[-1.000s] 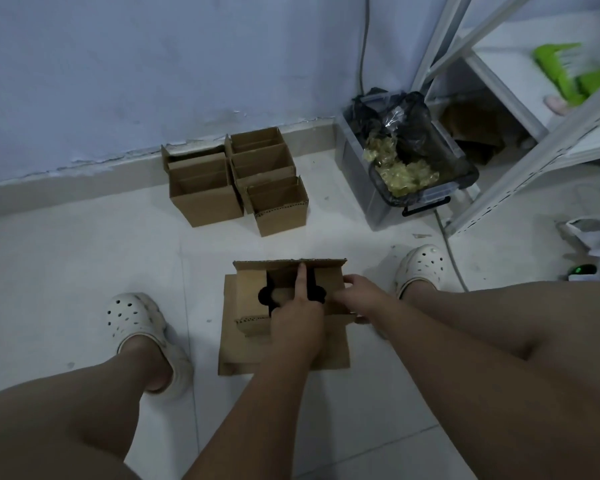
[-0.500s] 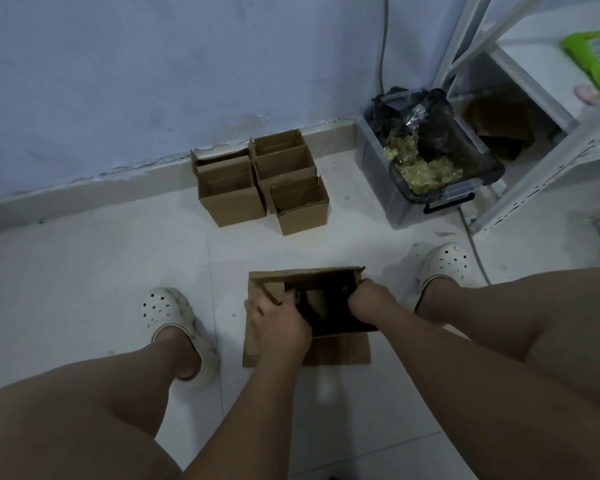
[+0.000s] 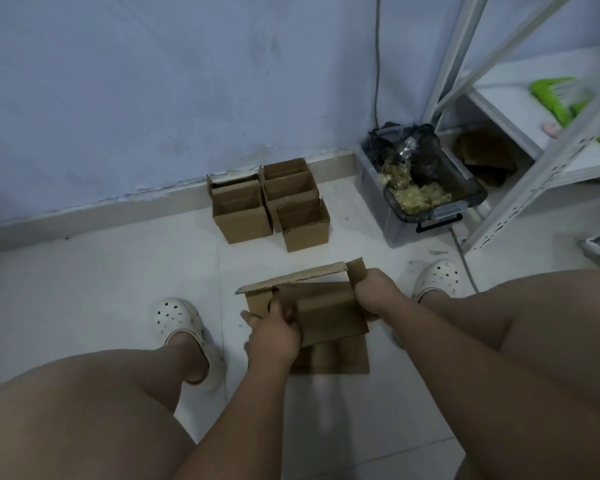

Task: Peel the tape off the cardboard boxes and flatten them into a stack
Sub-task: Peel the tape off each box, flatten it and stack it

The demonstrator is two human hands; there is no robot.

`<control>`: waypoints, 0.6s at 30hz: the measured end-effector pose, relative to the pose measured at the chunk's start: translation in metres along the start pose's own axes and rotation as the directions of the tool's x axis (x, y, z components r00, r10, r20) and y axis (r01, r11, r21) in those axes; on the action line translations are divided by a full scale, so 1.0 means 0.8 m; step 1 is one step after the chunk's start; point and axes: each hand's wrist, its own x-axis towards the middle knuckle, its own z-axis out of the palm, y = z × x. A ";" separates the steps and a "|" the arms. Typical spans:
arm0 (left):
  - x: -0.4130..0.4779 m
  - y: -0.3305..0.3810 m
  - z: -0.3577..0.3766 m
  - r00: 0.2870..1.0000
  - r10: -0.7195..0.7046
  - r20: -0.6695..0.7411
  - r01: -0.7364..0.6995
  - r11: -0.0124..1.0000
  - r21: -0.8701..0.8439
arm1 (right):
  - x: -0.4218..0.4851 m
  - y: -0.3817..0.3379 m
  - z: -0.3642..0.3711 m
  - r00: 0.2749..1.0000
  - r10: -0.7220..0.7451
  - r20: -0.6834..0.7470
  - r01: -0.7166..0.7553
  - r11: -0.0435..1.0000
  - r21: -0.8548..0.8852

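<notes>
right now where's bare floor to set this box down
Widest bare white tile floor lies left of the upright brown cardboard boxes, beyond the left white clog. Crowded: the right side, between the clear plastic bin, white metal shelf and right white clog.

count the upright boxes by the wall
5 boxes: left row, back and front; right row, back, middle, front. Overlap may hide another.

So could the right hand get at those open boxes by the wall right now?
Probably, once it lets go. The right hand grips one end of the held box, so it is busy. Only bare floor lies between it and the open boxes by the wall; nothing blocks the way.
</notes>
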 end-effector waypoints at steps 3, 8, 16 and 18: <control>-0.015 0.001 -0.003 0.969 0.111 -0.221 -0.125 0.991 -0.050 | -0.006 0.000 -0.002 0.990 -0.052 -0.132 0.054 0.998 0.010; -0.023 0.003 -0.019 0.852 0.149 -0.503 -0.307 0.919 -0.248 | -0.011 0.018 -0.010 0.977 -0.037 -0.211 0.096 0.956 0.279; -0.015 0.019 -0.054 0.862 -0.131 -0.490 -0.261 0.714 -0.650 | -0.008 0.035 -0.001 0.952 0.280 -0.124 -0.085 0.630 0.772; -0.004 0.021 -0.058 0.958 -0.120 -0.262 -0.150 0.569 -0.808 | -0.007 0.038 -0.003 0.952 0.299 -0.068 -0.101 0.517 0.850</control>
